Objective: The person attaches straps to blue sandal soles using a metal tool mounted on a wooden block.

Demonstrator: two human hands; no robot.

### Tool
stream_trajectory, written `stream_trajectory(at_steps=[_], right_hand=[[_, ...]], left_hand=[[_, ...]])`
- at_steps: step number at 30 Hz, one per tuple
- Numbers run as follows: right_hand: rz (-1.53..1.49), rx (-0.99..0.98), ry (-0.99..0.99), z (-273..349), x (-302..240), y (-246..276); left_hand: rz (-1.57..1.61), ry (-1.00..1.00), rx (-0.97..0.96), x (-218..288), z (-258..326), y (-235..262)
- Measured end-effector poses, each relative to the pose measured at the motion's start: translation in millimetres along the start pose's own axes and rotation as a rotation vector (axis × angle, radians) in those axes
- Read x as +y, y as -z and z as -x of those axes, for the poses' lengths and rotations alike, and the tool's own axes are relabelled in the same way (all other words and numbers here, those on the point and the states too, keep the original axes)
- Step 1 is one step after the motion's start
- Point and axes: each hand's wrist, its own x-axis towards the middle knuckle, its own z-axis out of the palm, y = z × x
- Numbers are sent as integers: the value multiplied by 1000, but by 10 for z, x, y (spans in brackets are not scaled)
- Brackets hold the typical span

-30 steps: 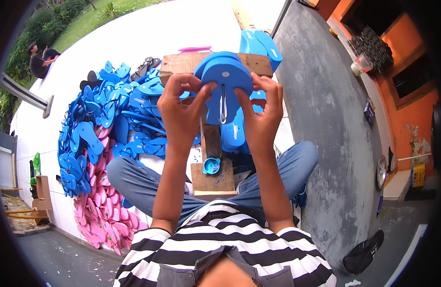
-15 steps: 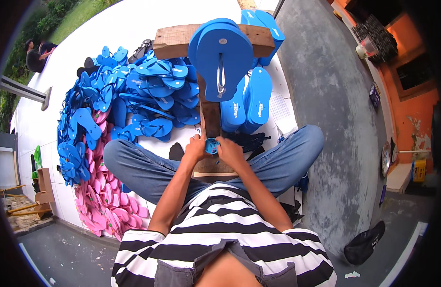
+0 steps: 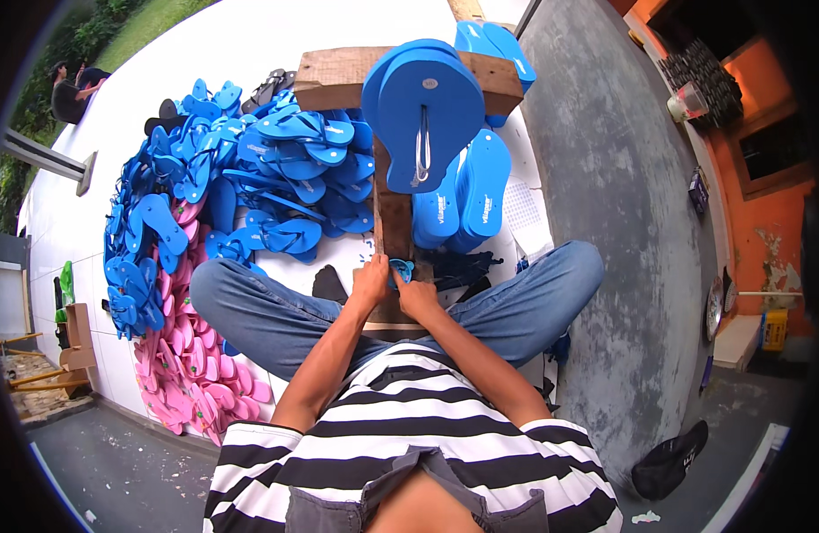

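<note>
Between my hands, low on the wooden stand, is a small round blue dish (image 3: 403, 266) with small bits inside. My left hand (image 3: 370, 282) is closed at the dish's left rim, gripping it. My right hand (image 3: 416, 296) reaches over the near rim, its index finger dipping into the dish and the others curled; whatever it pinches is hidden. Above both hands, a few blue flip-flop soles (image 3: 430, 102) lie stacked across the crossbar of the wooden stand (image 3: 336, 78). A looped metal wire tool (image 3: 423, 153) pokes out of the top sole's slot.
Heaped blue flip-flops (image 3: 289, 142) lie on the left, with pink flip-flops (image 3: 196, 373) nearer me. Blue sole stacks (image 3: 482, 182) stand right of the post, beside a printed sheet (image 3: 527, 213). My crossed legs flank the stand. Another person (image 3: 68, 96) sits far left.
My right hand has shifted left and down, from the dish's right rim to its near side, with a finger now inside. My left hand has moved slightly right. The view has shifted slightly.
</note>
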Motion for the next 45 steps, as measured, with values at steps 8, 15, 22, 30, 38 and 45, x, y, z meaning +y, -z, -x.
stream_trajectory(at_steps=[8,15,22,30,38,45], right_hand=[[-432,131,2,228,-85,443],[-1922,-62,307,989,-265,2254],[-1763,227,724,1099,-441,3238],[-897,710,517,977,-533,3323],[-400,1046,462,917,-602,3414],[-343,1116,408,876,-644,3428]], left_hand=[[-109,17,32,-71,48,-74],[-39,14,-29,134,112,434],[119,53,-76,152,6,393],[161,68,-94,82,-32,338],[181,72,-90,85,-33,304],[195,70,-92,107,-32,364]])
